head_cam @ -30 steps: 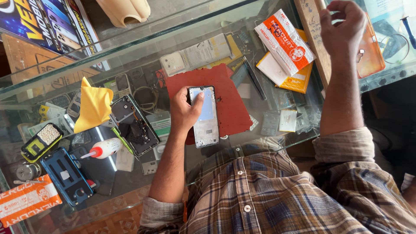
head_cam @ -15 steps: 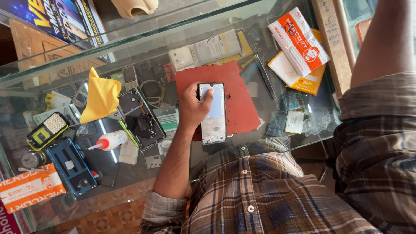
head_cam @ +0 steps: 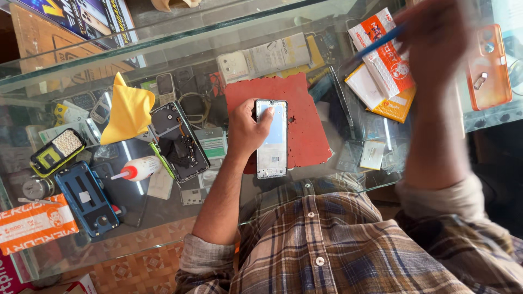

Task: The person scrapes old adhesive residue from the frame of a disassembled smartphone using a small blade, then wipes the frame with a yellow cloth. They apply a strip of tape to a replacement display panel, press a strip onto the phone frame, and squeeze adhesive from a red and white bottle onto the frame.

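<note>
A slim rectangular phone frame with a pale glassy screen panel [head_cam: 271, 139] lies flat, lengthwise, on a red square mat [head_cam: 305, 117]; a blue pen-like tool [head_cam: 376, 44] hangs tilted, blurred.

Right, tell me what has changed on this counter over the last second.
The right hand, a second ago reaching up at the far edge and then out of view, has swung back over the orange-and-white packets. It is blurred, and its fingers now seem to hold a thin blue tool. The left hand stays on the phone on the red mat. The rest lies as before.
</note>
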{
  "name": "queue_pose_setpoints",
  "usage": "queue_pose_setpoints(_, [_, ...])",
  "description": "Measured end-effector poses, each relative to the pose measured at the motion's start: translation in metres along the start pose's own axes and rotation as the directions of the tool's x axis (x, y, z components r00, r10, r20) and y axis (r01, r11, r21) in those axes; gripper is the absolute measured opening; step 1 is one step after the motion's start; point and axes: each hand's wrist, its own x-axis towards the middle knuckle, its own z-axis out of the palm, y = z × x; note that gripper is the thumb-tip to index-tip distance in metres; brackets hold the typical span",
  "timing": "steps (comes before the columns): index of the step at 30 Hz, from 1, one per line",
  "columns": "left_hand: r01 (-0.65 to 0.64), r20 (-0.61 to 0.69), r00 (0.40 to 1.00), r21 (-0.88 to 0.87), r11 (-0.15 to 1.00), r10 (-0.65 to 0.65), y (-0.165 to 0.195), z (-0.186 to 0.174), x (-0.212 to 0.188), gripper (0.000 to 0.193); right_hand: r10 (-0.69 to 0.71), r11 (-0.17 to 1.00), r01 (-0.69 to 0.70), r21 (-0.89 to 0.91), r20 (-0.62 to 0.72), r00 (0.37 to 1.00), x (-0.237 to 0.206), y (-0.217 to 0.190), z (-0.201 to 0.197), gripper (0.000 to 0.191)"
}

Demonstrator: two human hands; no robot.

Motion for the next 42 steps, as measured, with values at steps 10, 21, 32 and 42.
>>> queue_pose_setpoints(10, [-0.054, -0.014, 0.998, -0.004, 0.999, 0.054, 0.005, -0.003, 0.002, 0.018, 0.072, 0.931, -0.194, 0.309, 0.366, 0.928, -0.089, -0.052, 0.090, 0.017])
queue_pose_setpoints(21, [-0.031, -0.011, 0.999, 0.030, 0.999, 0.031, 0.006, -0.003, 0.004, 0.015, -0.078, 0.832, -0.162, 0.531, 0.400, 0.913, -0.082, -0.090, 0.109, 0.013])
queue_pose_setpoints(32, [-0.138, -0.045, 0.988, 0.157, 0.978, 0.147, 0.000, -0.003, 0.006, 0.016, -0.150, 0.871, -0.083, 0.485, 0.422, 0.894, -0.066, -0.102, 0.106, 0.016])
queue_pose_setpoints(42, [-0.027, -0.001, 1.000, 0.105, 0.994, 0.027, 0.001, -0.009, 0.007, 0.015, -0.143, 0.822, -0.130, 0.554, 0.423, 0.895, -0.065, -0.096, 0.109, 0.019])
